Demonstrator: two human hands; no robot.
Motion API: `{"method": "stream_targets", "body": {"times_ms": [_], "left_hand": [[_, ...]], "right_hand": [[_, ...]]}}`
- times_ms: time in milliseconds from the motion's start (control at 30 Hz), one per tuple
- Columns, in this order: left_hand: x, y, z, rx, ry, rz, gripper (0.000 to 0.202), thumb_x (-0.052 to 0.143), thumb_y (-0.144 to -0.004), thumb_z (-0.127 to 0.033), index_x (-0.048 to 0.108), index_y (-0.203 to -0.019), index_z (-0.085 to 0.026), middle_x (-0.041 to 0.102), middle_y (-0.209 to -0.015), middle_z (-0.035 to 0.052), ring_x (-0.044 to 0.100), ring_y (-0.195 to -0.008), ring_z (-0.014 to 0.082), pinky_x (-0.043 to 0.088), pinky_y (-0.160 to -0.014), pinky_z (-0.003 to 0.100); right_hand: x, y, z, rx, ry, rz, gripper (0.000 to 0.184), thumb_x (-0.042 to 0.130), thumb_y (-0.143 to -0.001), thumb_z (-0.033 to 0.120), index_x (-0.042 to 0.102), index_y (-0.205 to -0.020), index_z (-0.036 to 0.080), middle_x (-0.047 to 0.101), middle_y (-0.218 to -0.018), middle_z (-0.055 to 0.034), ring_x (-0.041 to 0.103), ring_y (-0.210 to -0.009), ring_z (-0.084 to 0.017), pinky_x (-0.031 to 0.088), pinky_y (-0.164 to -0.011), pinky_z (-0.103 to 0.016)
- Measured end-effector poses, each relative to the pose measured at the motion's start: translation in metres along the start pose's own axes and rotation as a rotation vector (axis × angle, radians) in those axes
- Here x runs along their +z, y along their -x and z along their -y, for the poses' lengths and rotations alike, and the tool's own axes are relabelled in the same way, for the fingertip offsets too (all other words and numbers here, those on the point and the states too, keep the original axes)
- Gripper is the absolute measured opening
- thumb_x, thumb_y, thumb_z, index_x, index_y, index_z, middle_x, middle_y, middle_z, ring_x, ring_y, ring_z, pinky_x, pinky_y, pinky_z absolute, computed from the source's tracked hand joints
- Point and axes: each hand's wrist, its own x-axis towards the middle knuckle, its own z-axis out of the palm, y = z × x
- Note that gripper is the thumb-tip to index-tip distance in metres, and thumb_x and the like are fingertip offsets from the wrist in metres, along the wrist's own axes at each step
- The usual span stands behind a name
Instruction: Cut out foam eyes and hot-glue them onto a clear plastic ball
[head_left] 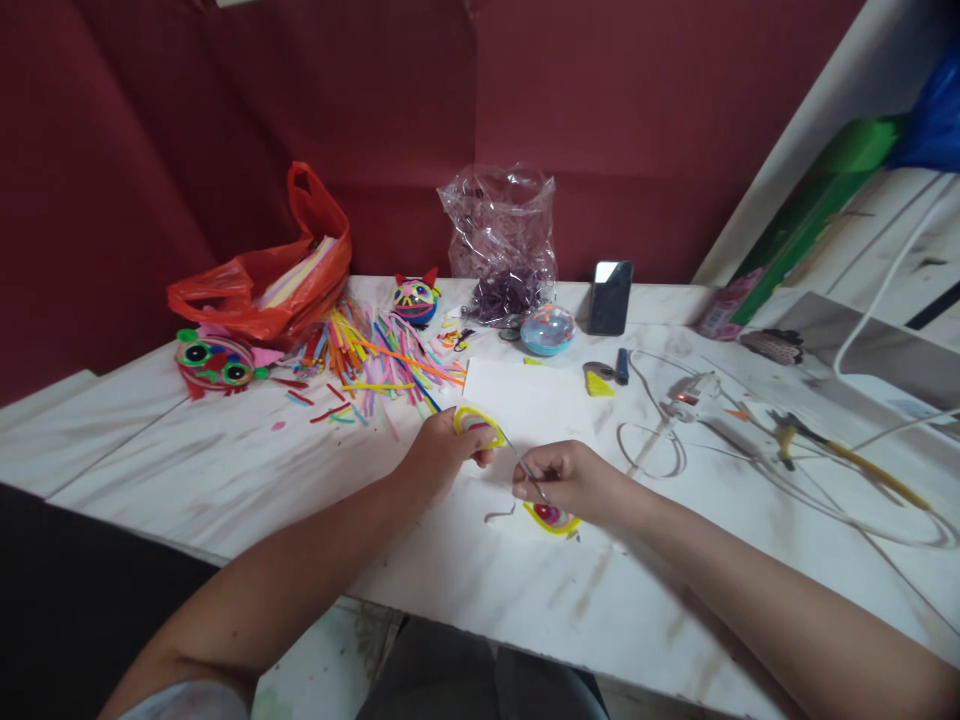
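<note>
My left hand [450, 440] is closed, its thumb pressing on a yellow-rimmed oval piece [469, 418] with coloured bands inside. In my right hand [562, 475], the fingers pinch a slim metal tool [530, 477], whose exact kind I cannot make out. Its thin end points up and left to the edge of the oval piece. A second yellow-rimmed piece [553, 518] with a red and pink middle lies just below my right hand. Beside it is a thin curled strip [500, 515]. Under both hands is a sheet of white paper [510, 385].
Several pipe cleaners [382, 355] spill from a red plastic bag [259, 290]. Two decorated animal figures [214, 362] stand at the back left. A clear bag [499, 240], a clear-topped ball [547, 330] and a phone [610, 298] are behind. Cables [675, 460] and pliers [847, 455] lie right.
</note>
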Motion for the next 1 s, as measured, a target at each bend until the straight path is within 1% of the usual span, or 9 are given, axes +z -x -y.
{"method": "stream_targets", "body": {"times_ms": [133, 333, 467, 700, 867, 1000], "left_hand": [[0.0001, 0.0, -0.0008, -0.01, 0.007, 0.001, 0.014, 0.067, -0.058, -0.023, 0.057, -0.063, -0.014, 0.056, -0.05, -0.0023, 0.05, -0.048, 0.0091, 0.038, -0.051, 0.023], [-0.0012, -0.002, 0.003, -0.031, 0.039, 0.031, 0.019, 0.07, -0.057, -0.025, 0.056, -0.065, -0.014, 0.056, -0.051, -0.0036, 0.051, -0.047, 0.0092, 0.038, -0.05, 0.023], [-0.0006, -0.0023, 0.0029, -0.031, 0.034, 0.028, 0.018, 0.069, -0.056, -0.024, 0.057, -0.065, -0.014, 0.057, -0.052, -0.0029, 0.051, -0.048, 0.0094, 0.038, -0.05, 0.023], [-0.0026, -0.0018, 0.0043, -0.027, -0.019, 0.068, 0.018, 0.069, -0.058, -0.026, 0.059, -0.065, -0.013, 0.057, -0.051, -0.0026, 0.051, -0.047, 0.0091, 0.038, -0.05, 0.023], [-0.0018, -0.0014, 0.004, -0.032, -0.021, 0.059, 0.018, 0.069, -0.057, -0.026, 0.059, -0.064, -0.013, 0.057, -0.05, -0.0021, 0.051, -0.047, 0.0093, 0.038, -0.05, 0.023], [-0.0003, -0.001, 0.0033, -0.053, -0.069, 0.068, 0.018, 0.068, -0.057, -0.027, 0.059, -0.063, -0.013, 0.057, -0.049, -0.0018, 0.051, -0.046, 0.0097, 0.039, -0.051, 0.024]], "right_hand": [[0.0003, 0.0001, -0.0001, 0.017, -0.008, 0.0, 0.051, 0.069, -0.066, 0.063, 0.052, -0.059, 0.016, 0.034, -0.051, 0.0065, 0.031, -0.048, -0.006, 0.026, -0.046, -0.023], [0.0015, -0.0007, -0.0045, 0.007, -0.019, 0.012, 0.051, 0.068, -0.068, 0.064, 0.055, -0.066, 0.015, 0.037, -0.053, 0.0063, 0.035, -0.048, -0.007, 0.029, -0.046, -0.022], [0.0003, -0.0004, -0.0042, 0.004, -0.001, 0.011, 0.052, 0.068, -0.067, 0.065, 0.052, -0.061, 0.016, 0.035, -0.051, 0.0068, 0.033, -0.048, -0.007, 0.027, -0.045, -0.022], [-0.0012, 0.001, 0.0004, 0.01, -0.021, 0.028, 0.053, 0.069, -0.065, 0.066, 0.051, -0.062, 0.016, 0.036, -0.052, 0.0067, 0.033, -0.048, -0.006, 0.027, -0.045, -0.022], [-0.0021, 0.0007, -0.001, 0.005, -0.024, 0.04, 0.054, 0.068, -0.066, 0.066, 0.048, -0.06, 0.016, 0.035, -0.052, 0.007, 0.032, -0.048, -0.006, 0.026, -0.045, -0.022], [-0.003, 0.0008, -0.0023, -0.002, -0.041, 0.064, 0.051, 0.069, -0.068, 0.063, 0.051, -0.065, 0.016, 0.035, -0.054, 0.007, 0.034, -0.048, -0.006, 0.026, -0.046, -0.022]]}}
